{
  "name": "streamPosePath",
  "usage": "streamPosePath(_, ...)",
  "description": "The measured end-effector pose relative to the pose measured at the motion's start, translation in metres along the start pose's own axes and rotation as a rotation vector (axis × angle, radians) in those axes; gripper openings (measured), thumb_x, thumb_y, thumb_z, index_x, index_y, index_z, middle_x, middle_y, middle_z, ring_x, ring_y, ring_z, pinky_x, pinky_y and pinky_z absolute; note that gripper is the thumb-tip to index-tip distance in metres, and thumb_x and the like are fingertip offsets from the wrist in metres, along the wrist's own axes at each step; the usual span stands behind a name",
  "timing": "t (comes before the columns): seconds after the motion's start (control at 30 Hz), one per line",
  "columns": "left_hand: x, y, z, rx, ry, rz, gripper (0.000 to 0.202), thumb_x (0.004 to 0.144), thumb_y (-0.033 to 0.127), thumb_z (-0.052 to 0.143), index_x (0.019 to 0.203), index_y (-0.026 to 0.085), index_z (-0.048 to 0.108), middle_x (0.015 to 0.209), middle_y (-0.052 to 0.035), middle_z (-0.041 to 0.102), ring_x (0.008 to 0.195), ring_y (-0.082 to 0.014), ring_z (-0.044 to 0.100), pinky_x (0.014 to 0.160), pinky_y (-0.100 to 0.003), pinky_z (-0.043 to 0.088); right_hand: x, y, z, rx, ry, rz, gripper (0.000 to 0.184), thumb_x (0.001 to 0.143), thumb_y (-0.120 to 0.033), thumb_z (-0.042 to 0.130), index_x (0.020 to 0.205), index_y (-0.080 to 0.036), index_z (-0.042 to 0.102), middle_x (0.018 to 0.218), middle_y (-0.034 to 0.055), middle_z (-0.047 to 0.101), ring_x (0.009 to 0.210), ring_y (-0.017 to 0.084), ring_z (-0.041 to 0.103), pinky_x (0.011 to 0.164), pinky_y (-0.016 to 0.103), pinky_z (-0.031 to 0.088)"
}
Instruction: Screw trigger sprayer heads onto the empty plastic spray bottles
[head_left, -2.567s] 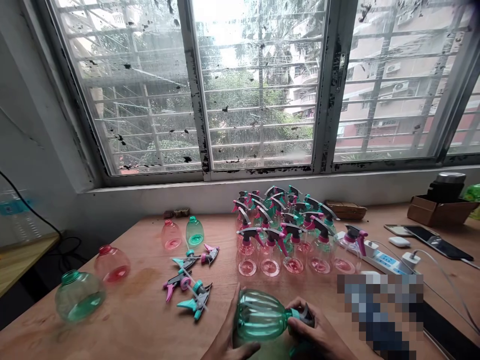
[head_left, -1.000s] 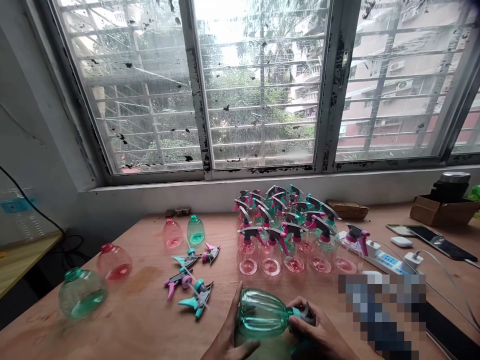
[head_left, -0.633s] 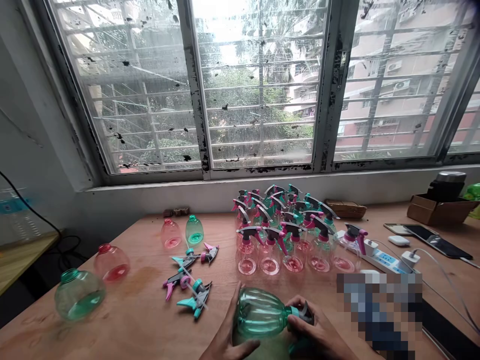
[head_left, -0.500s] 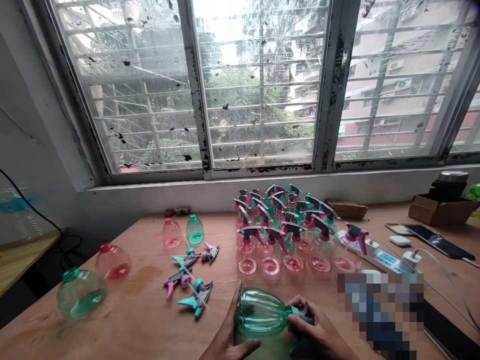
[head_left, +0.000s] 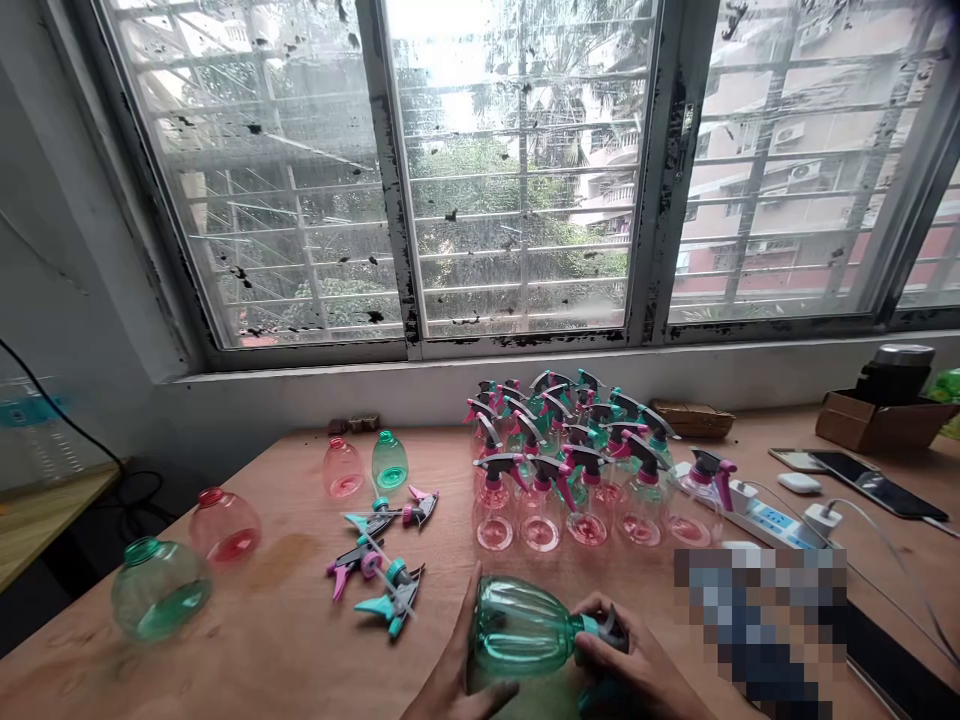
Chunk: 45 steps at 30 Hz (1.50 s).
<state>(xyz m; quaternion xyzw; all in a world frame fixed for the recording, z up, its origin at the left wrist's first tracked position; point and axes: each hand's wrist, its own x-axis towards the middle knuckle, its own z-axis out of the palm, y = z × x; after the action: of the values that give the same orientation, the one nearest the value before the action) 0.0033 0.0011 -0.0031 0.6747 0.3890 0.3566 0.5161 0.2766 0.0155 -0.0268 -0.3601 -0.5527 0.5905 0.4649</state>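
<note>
At the bottom centre, a green transparent spray bottle (head_left: 517,632) lies on its side between my hands. My left hand (head_left: 450,675) wraps round its body. My right hand (head_left: 637,668) is closed on the teal-and-grey spray head (head_left: 606,632) at the bottle's neck. Several loose spray heads (head_left: 382,560) lie on the wooden table (head_left: 285,620) to the left of my hands. Beyond my hands, several assembled pink and green spray bottles (head_left: 577,470) stand in rows.
Headless bottles stand to the left: a green one (head_left: 159,588), a pink one (head_left: 225,525), and a small pink and green pair (head_left: 366,465). A power strip (head_left: 765,515), phones (head_left: 870,482) and a cardboard box (head_left: 877,420) sit right. A window runs behind the table.
Almost nothing differs. My hands stay on the green bottle and its spray head, with only slight shifts of the view.
</note>
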Motion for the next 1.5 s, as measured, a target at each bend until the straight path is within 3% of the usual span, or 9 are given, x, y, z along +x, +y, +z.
streamPosePath(0.17,0.0,0.001,-0.001,-0.008,-0.025,-0.062,0.117,0.08,0.058,0.075,0.163,0.021,0.001,0.171,-0.0123,0.021,0.158,-0.0336,0.018,0.13,-0.049,0.01,0.0,0.003,-0.001,-0.007,-0.003,-0.001,0.045,0.079,-0.056,0.08,0.093,-0.017,0.063,0.067,-0.0008,0.065,0.058,0.014,0.057,0.055,0.024,0.042)
streamPosePath(0.43,-0.001,-0.005,-0.001,0.028,0.021,0.01,0.107,0.085,0.053,0.073,0.162,0.03,0.003,0.174,-0.0029,0.007,0.16,-0.0315,0.006,0.13,-0.047,0.004,0.0,0.0,0.0,-0.011,-0.002,0.013,0.048,0.077,-0.059,0.08,0.093,-0.018,0.063,0.067,-0.0009,0.065,0.058,0.016,0.058,0.056,0.025,0.042)
streamPosePath(0.63,-0.002,0.001,-0.001,-0.014,0.009,-0.063,0.109,0.084,0.055,0.073,0.163,0.024,0.004,0.173,-0.0076,0.013,0.159,-0.0321,0.013,0.13,-0.046,0.007,0.0,-0.001,0.001,-0.027,0.0,0.018,0.047,0.077,-0.059,0.081,0.092,-0.018,0.063,0.067,-0.0009,0.064,0.058,0.016,0.058,0.056,0.025,0.042)
streamPosePath(0.83,0.004,-0.021,-0.004,0.044,0.009,0.042,0.109,0.085,0.055,0.072,0.163,0.026,0.002,0.173,-0.0085,0.007,0.159,-0.0343,0.008,0.13,-0.051,0.005,0.0,-0.003,0.003,-0.021,0.012,0.007,0.048,0.077,-0.061,0.079,0.092,-0.018,0.064,0.068,0.0006,0.066,0.06,0.017,0.06,0.057,0.027,0.046)
streamPosePath(0.93,0.005,-0.027,-0.004,0.03,0.006,0.07,0.114,0.083,0.054,0.074,0.162,0.026,-0.003,0.172,-0.0104,0.012,0.158,-0.0355,0.014,0.129,-0.052,0.007,0.0,-0.003,0.003,-0.018,0.008,0.007,0.049,0.076,-0.062,0.079,0.091,-0.018,0.064,0.068,0.0012,0.067,0.059,0.017,0.061,0.057,0.027,0.047)
streamPosePath(1.17,0.002,-0.012,-0.003,-0.001,-0.019,-0.029,0.112,0.081,0.056,0.075,0.163,0.024,0.005,0.172,-0.0105,0.017,0.158,-0.0357,0.015,0.13,-0.051,0.008,0.0,-0.003,0.002,-0.057,0.012,0.005,0.051,0.075,-0.065,0.079,0.091,-0.018,0.064,0.066,0.0007,0.066,0.059,0.018,0.062,0.057,0.027,0.047)
streamPosePath(1.27,0.002,-0.011,-0.002,0.004,0.009,0.005,0.11,0.083,0.055,0.074,0.163,0.028,0.003,0.173,-0.0069,0.012,0.159,-0.0346,0.01,0.13,-0.051,0.006,0.0,-0.003,0.003,-0.035,0.007,0.003,0.05,0.075,-0.063,0.079,0.091,-0.018,0.064,0.068,0.0007,0.067,0.058,0.017,0.061,0.057,0.027,0.047)
streamPosePath(1.37,0.001,-0.011,-0.001,-0.028,0.024,0.036,0.111,0.083,0.052,0.076,0.162,0.031,0.001,0.172,-0.0055,0.016,0.158,-0.0331,0.014,0.13,-0.051,0.006,0.0,-0.003,0.003,-0.018,0.008,0.006,0.051,0.074,-0.064,0.08,0.091,-0.018,0.063,0.068,0.0011,0.068,0.058,0.017,0.062,0.057,0.027,0.048)
streamPosePath(1.5,0.001,-0.007,-0.003,-0.053,-0.021,0.002,0.115,0.08,0.056,0.076,0.163,0.026,0.001,0.172,-0.0086,0.017,0.158,-0.0352,0.016,0.13,-0.052,0.006,0.0,-0.003,0.002,-0.009,0.011,0.003,0.051,0.074,-0.064,0.08,0.09,-0.018,0.064,0.068,0.0017,0.069,0.059,0.018,0.064,0.057,0.027,0.048)
